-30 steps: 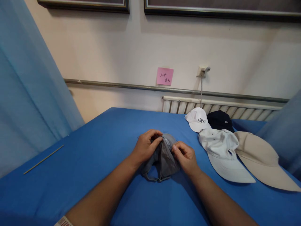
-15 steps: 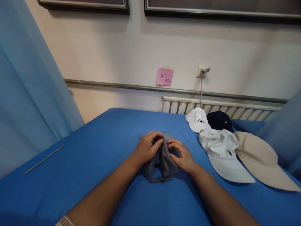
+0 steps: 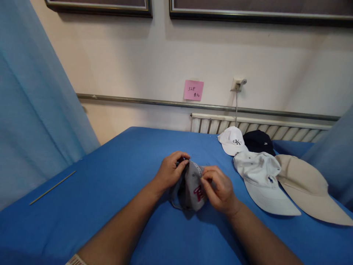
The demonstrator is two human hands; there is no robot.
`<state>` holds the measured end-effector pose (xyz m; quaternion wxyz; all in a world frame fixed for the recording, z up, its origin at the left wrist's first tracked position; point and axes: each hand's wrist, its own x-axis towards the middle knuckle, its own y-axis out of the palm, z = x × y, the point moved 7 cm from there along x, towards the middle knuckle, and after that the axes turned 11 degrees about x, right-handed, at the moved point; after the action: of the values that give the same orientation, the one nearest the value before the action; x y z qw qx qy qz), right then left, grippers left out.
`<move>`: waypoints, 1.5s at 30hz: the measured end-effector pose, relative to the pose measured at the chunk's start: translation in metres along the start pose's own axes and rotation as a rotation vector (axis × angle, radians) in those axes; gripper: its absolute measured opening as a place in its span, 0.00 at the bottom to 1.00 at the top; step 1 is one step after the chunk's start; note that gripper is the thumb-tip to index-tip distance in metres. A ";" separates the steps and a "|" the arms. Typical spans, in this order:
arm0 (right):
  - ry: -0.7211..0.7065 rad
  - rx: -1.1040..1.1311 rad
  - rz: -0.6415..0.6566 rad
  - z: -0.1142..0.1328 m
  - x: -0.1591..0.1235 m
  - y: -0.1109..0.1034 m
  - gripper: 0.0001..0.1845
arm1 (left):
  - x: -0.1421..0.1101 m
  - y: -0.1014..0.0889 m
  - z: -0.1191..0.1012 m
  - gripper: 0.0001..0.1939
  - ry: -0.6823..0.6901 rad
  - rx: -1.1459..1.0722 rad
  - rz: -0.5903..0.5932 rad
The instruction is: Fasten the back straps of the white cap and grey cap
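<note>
A grey cap (image 3: 190, 189) with a pink letter on its front sits folded between my hands on the blue cloth-covered table (image 3: 116, 184). My left hand (image 3: 171, 172) grips the cap's left side, fingers curled over its top edge. My right hand (image 3: 219, 189) pinches the cap's right side, thumb and fingers closed on the fabric. The cap is lifted slightly and turned so the pink letter faces me.
Several more caps lie at the right: a white one with a black logo (image 3: 232, 140), a dark navy one (image 3: 257, 141), a white one (image 3: 261, 176), a beige one (image 3: 306, 186). A thin stick (image 3: 52, 187) lies at the left. Light blue curtains hang on both sides.
The cap has been turned over between my hands, so its lighter front with the pink letter now shows. Both hands kept their grip and shifted slightly.
</note>
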<state>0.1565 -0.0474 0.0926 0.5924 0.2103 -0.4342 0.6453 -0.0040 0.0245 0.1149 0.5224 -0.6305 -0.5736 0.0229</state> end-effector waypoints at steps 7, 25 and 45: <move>0.164 0.028 -0.100 -0.023 -0.002 0.003 0.07 | 0.004 -0.008 0.002 0.09 0.010 0.027 0.004; 0.356 -0.221 0.268 -0.067 -0.002 0.043 0.34 | -0.002 -0.006 -0.013 0.10 0.082 -0.002 -0.011; 0.407 -0.163 0.027 -0.039 -0.003 0.001 0.08 | 0.002 0.001 -0.004 0.12 0.145 0.030 0.172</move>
<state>0.1655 -0.0169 0.0692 0.6742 0.0213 -0.3588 0.6451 0.0003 0.0236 0.1171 0.5681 -0.6696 -0.4775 0.0307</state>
